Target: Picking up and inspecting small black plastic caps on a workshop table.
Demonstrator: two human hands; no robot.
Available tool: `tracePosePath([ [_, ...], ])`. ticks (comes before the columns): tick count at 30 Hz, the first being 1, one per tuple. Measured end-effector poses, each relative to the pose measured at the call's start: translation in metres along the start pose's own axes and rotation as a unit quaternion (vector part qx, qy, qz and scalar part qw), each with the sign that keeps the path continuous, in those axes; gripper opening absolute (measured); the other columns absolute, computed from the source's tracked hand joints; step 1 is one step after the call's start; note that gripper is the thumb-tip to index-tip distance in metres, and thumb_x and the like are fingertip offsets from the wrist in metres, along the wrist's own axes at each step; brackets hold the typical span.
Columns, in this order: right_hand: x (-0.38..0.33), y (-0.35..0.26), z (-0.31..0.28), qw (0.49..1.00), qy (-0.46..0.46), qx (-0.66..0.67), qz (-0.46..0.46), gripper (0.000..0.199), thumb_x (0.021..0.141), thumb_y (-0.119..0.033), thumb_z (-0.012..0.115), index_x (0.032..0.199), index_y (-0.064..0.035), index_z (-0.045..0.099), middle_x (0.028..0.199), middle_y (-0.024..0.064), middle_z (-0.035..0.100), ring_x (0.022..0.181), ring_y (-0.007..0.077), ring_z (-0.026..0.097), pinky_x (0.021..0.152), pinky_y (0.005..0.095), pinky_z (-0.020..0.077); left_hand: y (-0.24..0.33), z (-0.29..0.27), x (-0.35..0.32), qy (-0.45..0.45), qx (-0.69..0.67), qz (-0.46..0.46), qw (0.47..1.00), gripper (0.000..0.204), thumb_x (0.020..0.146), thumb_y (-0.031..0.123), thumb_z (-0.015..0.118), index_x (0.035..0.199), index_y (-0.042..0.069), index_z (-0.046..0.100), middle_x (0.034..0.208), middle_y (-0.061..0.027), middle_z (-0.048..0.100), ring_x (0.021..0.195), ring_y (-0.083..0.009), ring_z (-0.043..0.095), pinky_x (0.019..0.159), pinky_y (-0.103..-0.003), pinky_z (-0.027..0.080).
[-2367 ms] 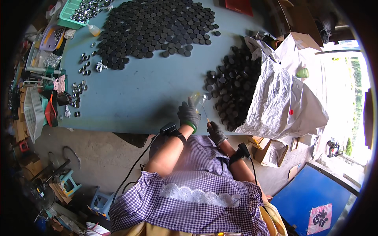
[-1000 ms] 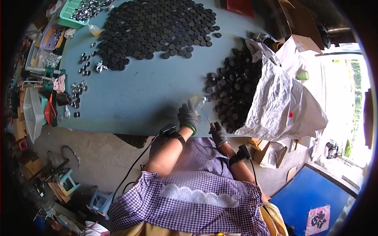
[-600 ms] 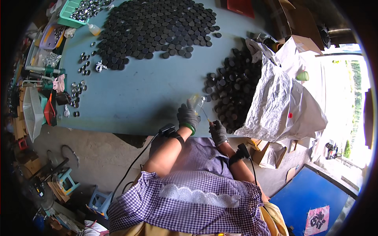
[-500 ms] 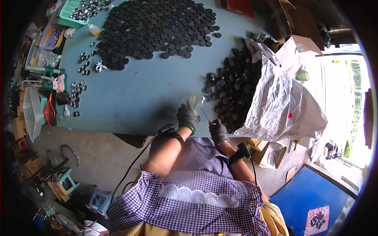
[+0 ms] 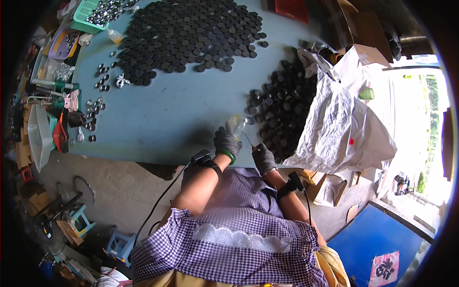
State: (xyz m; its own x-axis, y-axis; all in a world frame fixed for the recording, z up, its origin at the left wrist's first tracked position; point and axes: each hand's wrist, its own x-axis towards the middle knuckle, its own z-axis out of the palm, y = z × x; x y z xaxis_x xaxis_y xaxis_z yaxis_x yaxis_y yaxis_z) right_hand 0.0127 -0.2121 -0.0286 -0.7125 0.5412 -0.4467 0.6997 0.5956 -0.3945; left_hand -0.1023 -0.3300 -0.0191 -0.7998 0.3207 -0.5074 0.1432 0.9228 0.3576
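My left hand (image 5: 225, 141), in a grey glove, is wrapped round a clear container (image 5: 237, 125) with a yellowish tint, tilted over the near part of the table (image 5: 162, 115). In my right hand (image 5: 263, 159), also gloved in grey, is a thin stick-like tool (image 5: 248, 139); its tip points toward the container's mouth. Whether the tip touches the container I cannot tell. Just right of both hands lies a heap of dark round caps (image 5: 282, 103). One cap sits close beside the container.
Many dark discs (image 5: 186, 36) cover the table's far side. Small shiny caps (image 5: 99, 105) stand along the left, near a small squeeze bottle (image 5: 114, 36) and a green basket (image 5: 86, 16). A silvery-white sack (image 5: 334, 119) lies at the right edge.
Both hands stay nearly in place. My right hand and the thin tool have shifted very slightly left.
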Motion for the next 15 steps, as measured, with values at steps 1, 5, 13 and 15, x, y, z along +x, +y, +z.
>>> tracePosePath([
  [1, 0.000, 0.002, 0.001, 1.000, -0.002, 0.024, -0.004, 0.021, 0.081, -0.028, 0.054, 0.086, -0.0084, 0.053, 0.072, 0.0191, 0.061, 0.070, 0.0380, 0.059, 0.060, 0.0451, 0.0459, 0.000, 0.000, 0.000, -0.001, 0.002, 0.001, 1.000, 0.093, 0.061, 0.036, 0.070, 0.132, 0.002, 0.019, 0.112, -0.0178, 0.041, 0.101, -0.0317, 0.043, 0.085, -0.041, 0.040],
  [5, -0.001, -0.009, -0.009, 1.000, 0.000, -0.001, -0.015, 0.022, 0.082, -0.029, 0.053, 0.085, -0.0076, 0.053, 0.071, 0.0199, 0.060, 0.069, 0.0387, 0.058, 0.060, 0.0463, 0.0453, -0.003, 0.006, 0.001, 0.008, 0.007, 0.003, 1.000, 0.093, 0.061, 0.035, 0.071, 0.132, 0.002, 0.020, 0.110, -0.0174, 0.042, 0.100, -0.0315, 0.044, 0.084, -0.041, 0.040],
  [13, 0.009, -0.025, -0.017, 0.994, -0.055, -0.088, -0.031, 0.025, 0.084, -0.031, 0.045, 0.089, -0.0072, 0.052, 0.072, 0.0204, 0.060, 0.071, 0.0390, 0.058, 0.061, 0.0486, 0.0434, -0.001, 0.009, 0.001, 0.006, 0.040, 0.017, 0.999, 0.094, 0.061, 0.036, 0.071, 0.133, 0.002, 0.020, 0.109, -0.0168, 0.043, 0.099, -0.0307, 0.045, 0.083, -0.040, 0.040],
  [15, 0.011, -0.029, -0.017, 0.992, -0.073, -0.097, -0.018, 0.025, 0.084, -0.030, 0.044, 0.089, -0.0070, 0.053, 0.074, 0.0199, 0.060, 0.072, 0.0381, 0.058, 0.063, 0.0476, 0.0439, -0.002, 0.008, 0.001, 0.013, 0.037, 0.021, 0.999, 0.094, 0.061, 0.037, 0.071, 0.133, 0.002, 0.020, 0.109, -0.0167, 0.043, 0.099, -0.0305, 0.045, 0.083, -0.040, 0.040],
])
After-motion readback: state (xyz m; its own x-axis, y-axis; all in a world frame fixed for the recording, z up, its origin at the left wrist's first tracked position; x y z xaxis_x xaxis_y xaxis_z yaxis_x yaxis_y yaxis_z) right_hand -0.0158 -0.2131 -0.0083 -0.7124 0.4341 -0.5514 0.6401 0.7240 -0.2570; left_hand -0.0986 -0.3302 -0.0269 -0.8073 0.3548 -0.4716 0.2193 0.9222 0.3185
